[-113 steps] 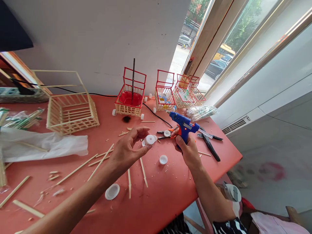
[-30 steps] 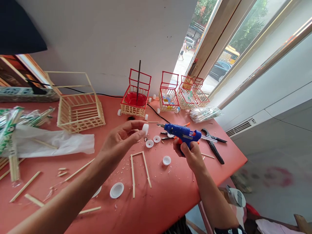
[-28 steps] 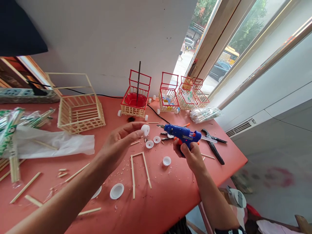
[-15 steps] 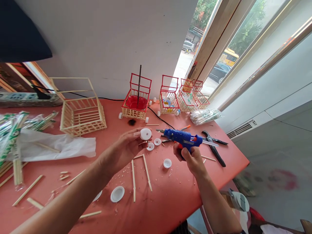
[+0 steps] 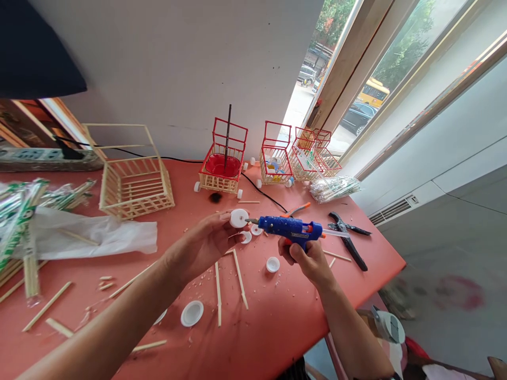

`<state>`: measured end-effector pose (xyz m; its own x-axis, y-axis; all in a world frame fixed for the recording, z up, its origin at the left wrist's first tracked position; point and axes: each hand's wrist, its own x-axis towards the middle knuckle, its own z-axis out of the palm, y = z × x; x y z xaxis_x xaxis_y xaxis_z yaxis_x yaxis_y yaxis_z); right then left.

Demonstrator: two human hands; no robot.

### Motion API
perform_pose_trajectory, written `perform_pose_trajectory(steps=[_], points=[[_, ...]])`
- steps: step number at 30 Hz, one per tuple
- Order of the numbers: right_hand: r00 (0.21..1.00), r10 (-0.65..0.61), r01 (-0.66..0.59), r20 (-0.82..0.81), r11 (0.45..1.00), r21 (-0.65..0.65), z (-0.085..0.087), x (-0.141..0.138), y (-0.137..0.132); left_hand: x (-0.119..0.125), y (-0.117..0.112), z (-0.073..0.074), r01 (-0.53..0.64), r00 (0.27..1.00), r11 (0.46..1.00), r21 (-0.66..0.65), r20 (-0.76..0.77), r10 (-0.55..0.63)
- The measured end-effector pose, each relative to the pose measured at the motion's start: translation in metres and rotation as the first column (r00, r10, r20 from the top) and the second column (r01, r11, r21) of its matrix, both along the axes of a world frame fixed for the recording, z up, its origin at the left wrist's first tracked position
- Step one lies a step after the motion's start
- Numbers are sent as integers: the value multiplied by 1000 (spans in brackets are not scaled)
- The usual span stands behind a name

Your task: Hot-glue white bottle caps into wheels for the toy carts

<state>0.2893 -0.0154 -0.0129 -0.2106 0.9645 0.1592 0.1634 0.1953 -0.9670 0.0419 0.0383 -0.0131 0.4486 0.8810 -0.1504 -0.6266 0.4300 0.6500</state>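
Observation:
My left hand (image 5: 206,244) pinches a small white bottle cap (image 5: 238,217) above the red table (image 5: 277,316), flat face turned right. My right hand (image 5: 303,257) grips a blue hot glue gun (image 5: 291,228) by its handle. The gun lies level and its nozzle tip nearly touches the cap. A clear glue stick sticks out of the gun's back. Below the hands lie two more small white caps (image 5: 272,264) and a U-shaped frame of wooden sticks (image 5: 229,277).
Several red-and-wood stick carts (image 5: 222,163) stand along the wall, and a larger bare wooden basket (image 5: 132,182) at the left. Black pliers (image 5: 348,244), a wider white lid (image 5: 192,313), loose sticks, a plastic bag (image 5: 91,235) and packets of sticks (image 5: 24,206) lie around. The table's edge is near right.
The glue gun has swung left until its nozzle reaches the cap. My left hand has lowered slightly and turned the cap's flat face toward the nozzle.

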Motion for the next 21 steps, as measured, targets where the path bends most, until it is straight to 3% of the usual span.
perform_pose_trajectory(steps=[21], points=[[1000, 27, -27, -12, 1000, -4, 3, -2, 2, 1, 0, -3, 64, 997, 998, 12, 38, -65]])
